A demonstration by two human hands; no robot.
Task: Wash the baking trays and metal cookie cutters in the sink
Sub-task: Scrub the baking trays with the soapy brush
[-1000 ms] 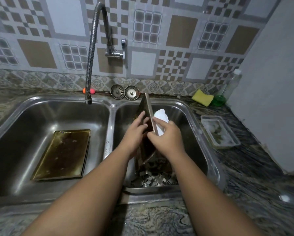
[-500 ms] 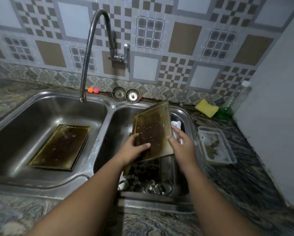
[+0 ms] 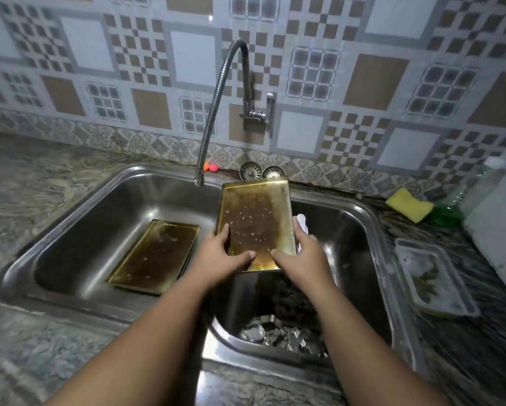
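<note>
Both hands hold a stained, wet golden baking tray (image 3: 256,218) tilted up above the divider of the double sink (image 3: 70,206). My left hand (image 3: 221,256) grips its lower left edge. My right hand (image 3: 303,256) grips its lower right edge, with a white cloth (image 3: 302,222) showing behind the fingers. A second golden tray (image 3: 155,254) lies flat in the left basin. Several metal cookie cutters (image 3: 281,336) are heaped at the front of the right basin. The flexible faucet (image 3: 213,112) ends just left of the held tray.
A yellow sponge (image 3: 408,205) and a clear bottle with green liquid (image 3: 468,194) stand at the back right of the marbled counter. A clear plastic container (image 3: 432,276) lies right of the sink. Two drain strainers (image 3: 260,171) lean against the tiled wall.
The tray went from standing on edge in the right basin to facing me, and has moved left toward the faucet. Both hands have shifted to its lower edge.
</note>
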